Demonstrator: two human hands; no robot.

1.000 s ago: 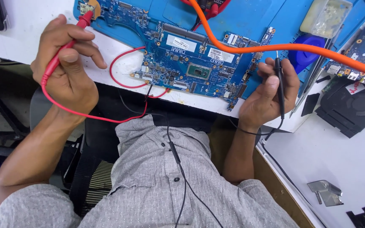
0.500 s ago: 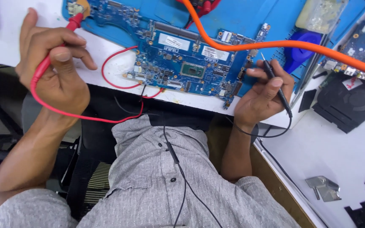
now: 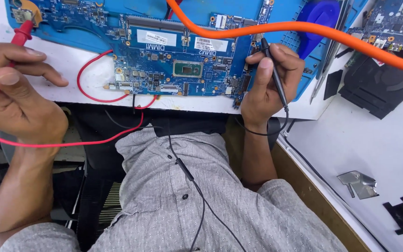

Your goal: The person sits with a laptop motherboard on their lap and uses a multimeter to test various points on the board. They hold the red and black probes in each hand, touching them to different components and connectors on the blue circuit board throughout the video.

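Head view | left hand [image 3: 17,100] pinching red probe [image 3: 6,65] | right hand [image 3: 269,81] pinching black probe [image 3: 274,70]

We saw the circuit board [image 3: 173,60] lying on the mat [image 3: 276,60], which lay on the counter [image 3: 364,140]. Our left hand [image 3: 12,98] sat left of the board with one probe [image 3: 5,70]; our right hand [image 3: 269,84] rested at the board's right edge with another probe [image 3: 274,70]. A hose [image 3: 304,30] crossed above the board. A fan unit [image 3: 378,84] lay further right.
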